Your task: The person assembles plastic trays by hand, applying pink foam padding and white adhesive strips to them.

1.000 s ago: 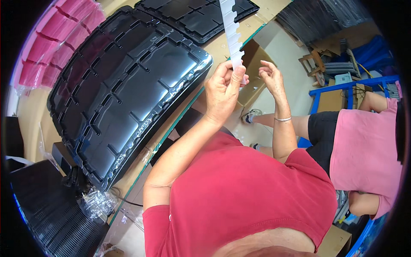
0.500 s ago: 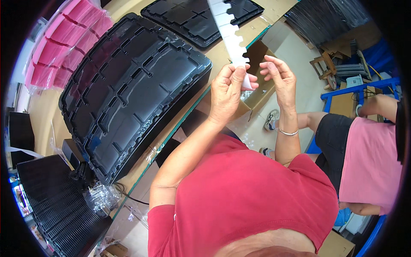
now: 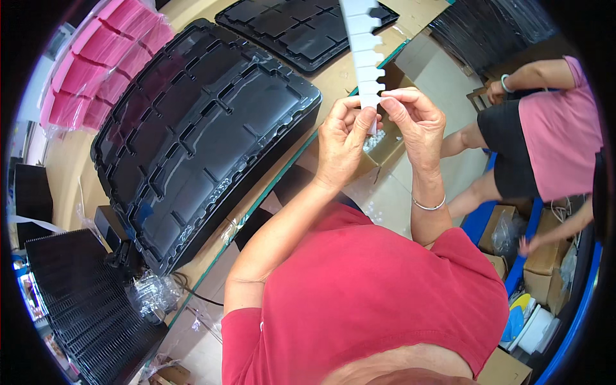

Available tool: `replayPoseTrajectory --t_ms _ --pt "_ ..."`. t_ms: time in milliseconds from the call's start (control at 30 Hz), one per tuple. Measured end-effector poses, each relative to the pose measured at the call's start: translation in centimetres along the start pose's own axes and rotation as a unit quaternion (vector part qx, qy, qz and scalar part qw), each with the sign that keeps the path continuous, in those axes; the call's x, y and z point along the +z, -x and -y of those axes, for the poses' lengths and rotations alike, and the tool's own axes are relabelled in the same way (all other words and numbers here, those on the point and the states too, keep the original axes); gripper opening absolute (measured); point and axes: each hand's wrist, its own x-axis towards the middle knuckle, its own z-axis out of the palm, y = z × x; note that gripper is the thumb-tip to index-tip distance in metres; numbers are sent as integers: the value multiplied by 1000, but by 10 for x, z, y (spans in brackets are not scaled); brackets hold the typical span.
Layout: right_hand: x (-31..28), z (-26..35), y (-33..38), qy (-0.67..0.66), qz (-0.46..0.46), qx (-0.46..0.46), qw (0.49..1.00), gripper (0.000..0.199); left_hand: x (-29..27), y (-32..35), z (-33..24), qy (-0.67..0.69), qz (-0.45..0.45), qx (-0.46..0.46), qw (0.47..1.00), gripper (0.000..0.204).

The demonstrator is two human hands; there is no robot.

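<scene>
Head view: left hand (image 3: 339,146) and right hand (image 3: 414,120) pinched a white notched strip (image 3: 363,51) upright beyond the table (image 3: 337,77) edge, near black trays (image 3: 199,135).

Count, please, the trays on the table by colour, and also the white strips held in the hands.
Black trays: 2, the large near stack counted once, plus a flat one behind
Pink trays: 1 wrapped stack
White notched strip: 1, held by left hand and right hand
Total: 4

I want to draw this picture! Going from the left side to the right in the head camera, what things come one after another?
Pink trays → big stack of black trays → left hand → white notched strip → right hand → another person's pink shirt.
</scene>
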Motion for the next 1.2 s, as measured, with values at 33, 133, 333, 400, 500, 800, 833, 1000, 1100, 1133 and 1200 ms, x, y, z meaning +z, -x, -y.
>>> replayPoseTrajectory --t_ms 33,133,333,400,500,800,833,1000,1100,1133,1200 --pt "1 -1 0 -1 3 0 1000 11 0 0 0 -23 -10 10 1000 24" --pt "4 -1 0 12 -6 -3 1000 9 0 1 -1 -97 -33 40 994 19" --pt "9 -1 5 63 -26 -30 997 7 3 1 -9 -253 -58 122 958 17" --pt "9 0 7 284 -41 -193 938 12 2 2 -7 -255 -62 135 956 16" --pt "11 4 9 326 -29 -297 897 19 0 4 -8 -288 -59 165 941 15" --pt "16 -5 24 332 -102 -250 904 22 -5 5 0 -314 -42 269 910 13" --pt "17 -7 26 335 -100 -250 903 22 -9 4 0 -339 -33 313 887 14" --pt "22 -6 33 374 -74 -327 864 25 -17 0 0 -374 -12 383 844 19" --pt "29 1 32 348 -43 -349 869 24 -19 -1 0 -343 -26 372 862 20" --pt "33 4 31 317 -30 -346 883 22 -21 0 -1 -348 -25 355 867 21" --pt "40 12 27 248 7 -298 922 20 -28 3 -4 -341 -8 314 886 24"
